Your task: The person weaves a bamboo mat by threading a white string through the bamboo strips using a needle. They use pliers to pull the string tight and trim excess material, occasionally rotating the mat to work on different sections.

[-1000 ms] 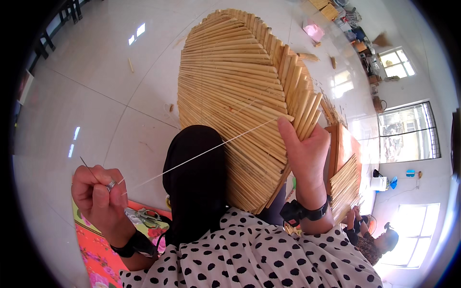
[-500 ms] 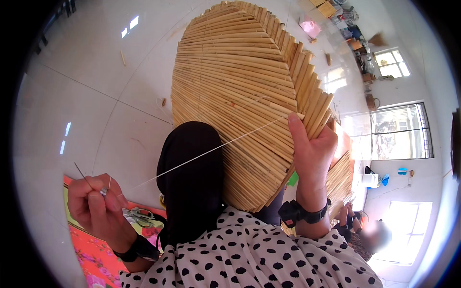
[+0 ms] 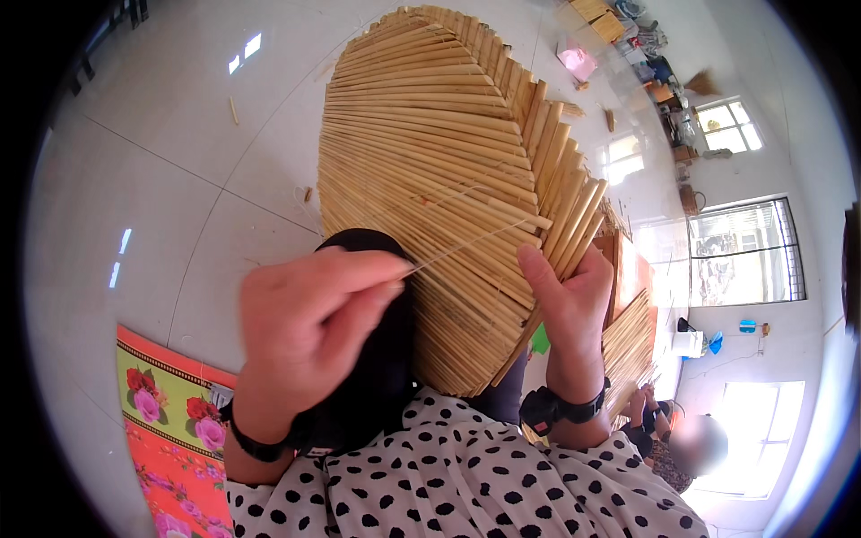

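The left hand (image 3: 314, 327) pinches a pale thread (image 3: 466, 246) running straight to the panel of yellowish stalks (image 3: 421, 139), whose right edge the right hand (image 3: 572, 291) grips.

The stalks (image 3: 421, 148) are tan, the top (image 3: 457, 480) white with black dots.

The stalk panel (image 3: 421, 134) looks woody and ridged (the floor (image 3: 179, 170) smooth and glossy).

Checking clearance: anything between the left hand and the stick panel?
Nothing visible blocks the left hand from the stick panel; only the thread it pinches runs between them. The black-clad knee shows behind the hand.
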The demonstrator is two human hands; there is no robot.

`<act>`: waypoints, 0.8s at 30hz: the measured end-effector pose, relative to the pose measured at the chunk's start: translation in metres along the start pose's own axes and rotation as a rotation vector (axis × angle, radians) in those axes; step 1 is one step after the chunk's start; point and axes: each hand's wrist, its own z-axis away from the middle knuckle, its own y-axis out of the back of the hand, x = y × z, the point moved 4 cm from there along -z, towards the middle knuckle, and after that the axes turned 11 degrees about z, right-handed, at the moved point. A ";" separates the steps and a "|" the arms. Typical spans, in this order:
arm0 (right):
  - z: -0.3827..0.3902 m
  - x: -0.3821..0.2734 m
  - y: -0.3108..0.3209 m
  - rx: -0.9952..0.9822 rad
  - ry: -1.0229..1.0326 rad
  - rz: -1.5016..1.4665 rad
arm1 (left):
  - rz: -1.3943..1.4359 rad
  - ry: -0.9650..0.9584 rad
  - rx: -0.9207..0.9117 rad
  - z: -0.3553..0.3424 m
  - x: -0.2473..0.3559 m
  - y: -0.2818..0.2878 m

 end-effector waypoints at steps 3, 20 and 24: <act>0.003 0.000 -0.003 0.053 -0.010 0.028 | -0.097 -0.068 -0.068 -0.008 -0.007 -0.028; 0.003 0.004 -0.006 0.164 0.029 0.117 | -0.319 -0.066 -0.184 -0.021 -0.013 -0.053; 0.004 0.002 -0.007 0.157 0.030 0.110 | -0.325 -0.061 -0.189 -0.021 -0.011 -0.052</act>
